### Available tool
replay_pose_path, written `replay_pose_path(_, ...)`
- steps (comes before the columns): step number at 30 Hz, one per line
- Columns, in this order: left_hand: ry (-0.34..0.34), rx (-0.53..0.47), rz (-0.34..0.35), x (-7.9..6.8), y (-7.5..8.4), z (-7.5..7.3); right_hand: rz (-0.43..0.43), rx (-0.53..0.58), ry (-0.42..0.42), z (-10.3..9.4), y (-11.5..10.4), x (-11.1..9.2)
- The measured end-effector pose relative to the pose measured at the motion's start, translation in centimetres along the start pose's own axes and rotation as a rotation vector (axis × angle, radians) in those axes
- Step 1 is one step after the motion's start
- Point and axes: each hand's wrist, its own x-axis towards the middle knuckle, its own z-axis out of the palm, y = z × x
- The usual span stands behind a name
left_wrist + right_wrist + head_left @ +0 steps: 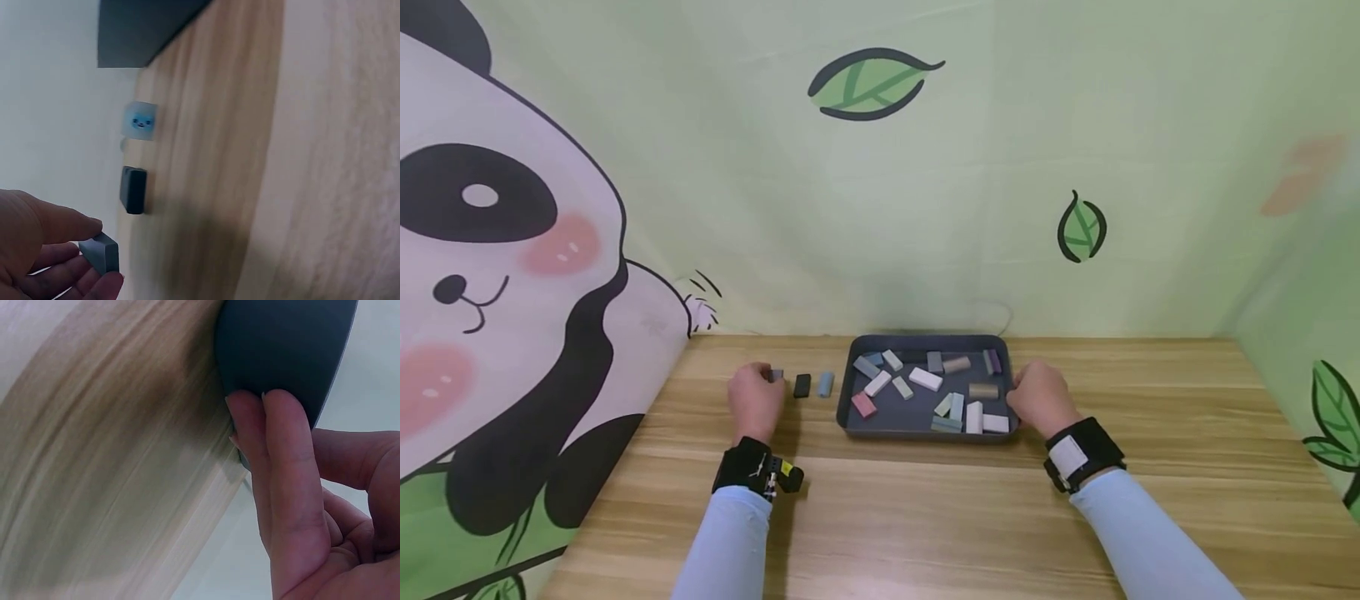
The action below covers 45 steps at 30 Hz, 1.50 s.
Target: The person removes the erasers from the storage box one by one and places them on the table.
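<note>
My left hand pinches a small grey block between thumb and fingers, over the left part of the table. To the right of it stand a black block and a light blue block; in the left wrist view the blue one shows a little printed face. My right hand grips the right end of a dark grey tray, fingers against its outer wall and thumb at the rim. Several small blocks lie loose in the tray, among them a pink block and a white block.
Everything rests on a wood-grain table. Behind it hangs a pale green backdrop with printed leaves and a panda, meeting the table's back edge just past the tray. Each wrist wears a black strap.
</note>
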Motion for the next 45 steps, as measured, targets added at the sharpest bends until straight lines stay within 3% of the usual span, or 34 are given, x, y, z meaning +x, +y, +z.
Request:
replay_pose_path(6,-0.027,0.028,-0.032,0.3,-0.5,0.7,0.007,-0.004,-0.005,0.0,-0.1,0.0)
replay_pose_path(15,-0.022,0.081,-0.018,0.1,-0.3,1.0,0.024,0.002,-0.012,0.0,-0.1,0.0)
replay_pose_path(26,-0.056,0.149,0.021,-0.1,1.0,0.0,0.007,0.016,-0.013,0.3,0.2,0.3)
replay_pose_path(31,-0.036,0.122,0.125,-0.7,4.0,-0.7,-0.016,0.011,0.007,0.2,0.2,0.2)
replay_pose_path(35,-0.069,0.078,0.234,-1.5,7.1,-0.5,-0.031,0.016,0.022,0.0,0.1,0.0)
replay_pose_path(41,-0.077,0.123,0.441,-3.1,10.9,1.6,-0.024,0.034,0.008,-0.1,0.0,-0.1)
replay_pose_path(45,-0.105,0.172,0.541,-4.6,13.0,3.4,-0.025,0.036,0.005,0.0,0.1,0.0)
